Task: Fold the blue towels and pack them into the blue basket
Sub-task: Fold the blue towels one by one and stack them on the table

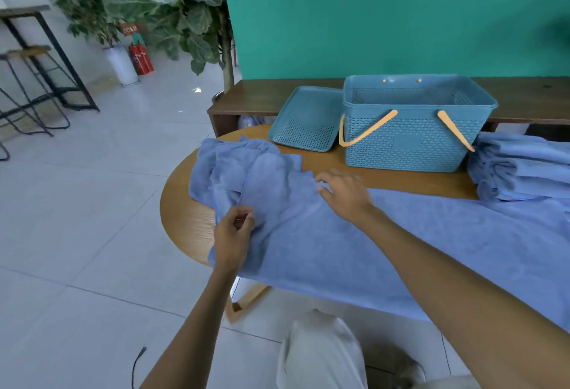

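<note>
1. Writing: a small red sign (pixel 129 29) among the plants (pixel 160 3) carries pale letters, too blurred to read. Two fire extinguishers (pixel 141 58) stand below it on the floor.
2. Edges and room: the large towel (pixel 385 243) lies spread across the wooden table (pixel 188 222), its near edge hanging over the table's front rim. Bare wood shows left of it and in a strip between the towel and the basket (pixel 413 129).
3. The basket stands open at the back of the table, its lid (pixel 305 120) leaning just beside it on the left. A stack of folded towels (pixel 524 169) sits just right of the basket; crumpled towels (pixel 228 157) lie at the table's left end.
4. Left hand (pixel 233 234): fingers curled, pinching the large towel's left edge.
5. Right hand (pixel 345 191): palm down, fingers spread and nearly straight, resting on the towel's far edge, gripping nothing.
</note>
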